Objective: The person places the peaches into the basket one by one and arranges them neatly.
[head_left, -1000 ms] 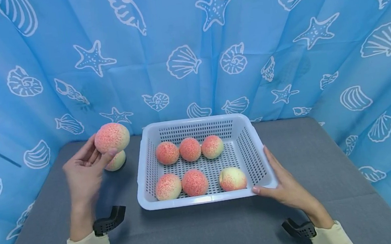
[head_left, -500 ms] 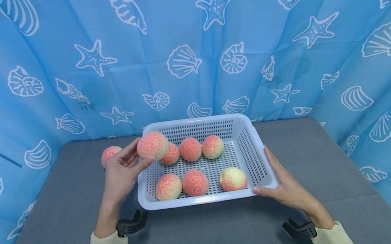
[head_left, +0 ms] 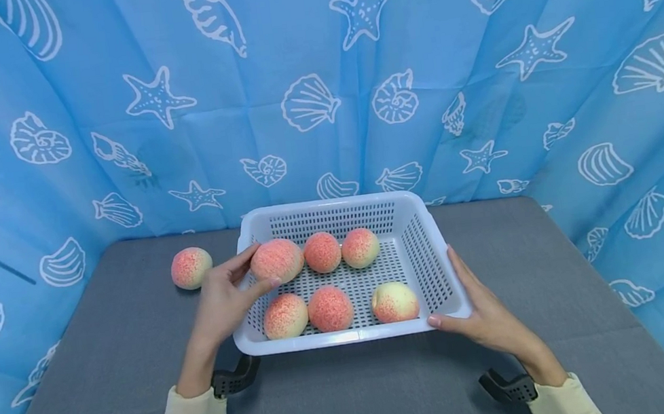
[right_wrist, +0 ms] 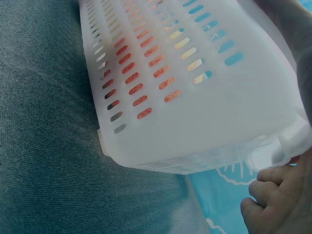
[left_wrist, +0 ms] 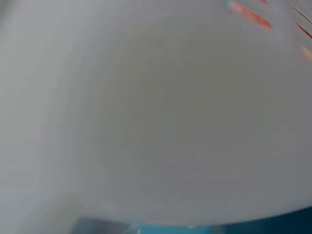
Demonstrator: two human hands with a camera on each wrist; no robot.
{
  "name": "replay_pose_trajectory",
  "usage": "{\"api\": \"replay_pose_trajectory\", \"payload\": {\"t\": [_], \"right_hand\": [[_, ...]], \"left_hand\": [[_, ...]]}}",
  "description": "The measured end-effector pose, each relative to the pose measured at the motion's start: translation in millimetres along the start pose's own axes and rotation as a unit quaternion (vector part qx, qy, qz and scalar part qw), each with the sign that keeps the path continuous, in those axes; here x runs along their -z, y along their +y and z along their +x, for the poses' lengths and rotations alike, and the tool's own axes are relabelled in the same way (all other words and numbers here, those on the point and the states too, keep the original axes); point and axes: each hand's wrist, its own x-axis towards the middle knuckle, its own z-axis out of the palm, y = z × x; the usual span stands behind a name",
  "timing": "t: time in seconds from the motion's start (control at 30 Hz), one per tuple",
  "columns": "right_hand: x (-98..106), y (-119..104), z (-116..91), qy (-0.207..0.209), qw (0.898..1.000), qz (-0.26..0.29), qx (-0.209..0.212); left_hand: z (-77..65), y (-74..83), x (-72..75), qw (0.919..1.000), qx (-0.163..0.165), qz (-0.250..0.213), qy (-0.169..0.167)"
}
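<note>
A speckled pink-and-cream peach (head_left: 277, 261) is held between the thumb and fingers of my left hand (head_left: 223, 303), inside the back left part of a white plastic basket (head_left: 322, 340). It hides the basket's back left peach almost wholly. Two more peaches (head_left: 323, 252) sit in the back row, and the front row has a left peach (head_left: 286, 316), a middle peach (head_left: 330, 308) and a paler right one (head_left: 395, 302). My right hand (head_left: 492, 315) grips the basket's front right corner, thumb on the front rim. In the right wrist view, its curled fingers (right_wrist: 265, 195) show beyond the slotted wall (right_wrist: 190, 112).
One loose peach (head_left: 191, 268) lies on the grey cloth-covered table (head_left: 353, 389), left of the basket. A blue curtain (head_left: 326, 153) with white shell prints hangs behind the table. A blurred pale surface (left_wrist: 165, 117) fills most of the left wrist view.
My left hand has carried its peach rightward from the table's left side, then down into the basket. The loose peach behind that hand is now uncovered. My right hand stays put.
</note>
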Motion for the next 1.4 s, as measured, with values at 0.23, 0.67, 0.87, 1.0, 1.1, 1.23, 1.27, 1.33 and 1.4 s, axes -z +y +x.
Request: {"api": "replay_pose_trajectory", "payload": {"t": [0.23,0.67,0.87,1.0,1.1,1.23,1.27,1.33,1.4], "right_hand": [[0.4,-1.6,0.1,0.001,1.000,-0.006,-0.003],[0.6,0.7,0.9,0.003,1.000,-0.009,-0.007],[0.4,0.8,0.8,0.002,1.000,-0.012,-0.005],[0.6,0.9,1.5,0.003,1.000,-0.010,-0.010],[0.7,0.5,1.4,0.003,1.000,-0.008,-0.010],[0.0,-0.4,1.0,0.003,1.000,-0.007,-0.007],[-0.2,-0.8,0.9,0.003,1.000,-0.007,-0.006],[-0.3,-1.6,0.6,0.004,1.000,-0.006,-0.008],[-0.4,-2.6,0.4,0.004,1.000,-0.006,-0.009]], "left_hand": [[0.5,0.1,-1.8,0.9954,-0.035,0.089,-0.010],[0.9,1.9,-6.9,0.9822,-0.039,0.178,-0.045],[0.9,-0.2,-8.4,0.9797,-0.053,0.191,-0.031],[1.4,-1.3,-7.6,0.9794,-0.062,0.190,-0.026],[1.3,-1.4,-5.7,0.9811,-0.057,0.183,-0.028],[0.6,-1.1,-2.5,0.9849,-0.042,0.166,-0.028],[0.4,-0.9,-1.8,0.9858,-0.038,0.161,-0.028],[0.2,-1.4,-0.7,0.9877,-0.032,0.150,-0.027],[0.3,-2.6,0.0,0.9898,-0.026,0.137,-0.026]]}}
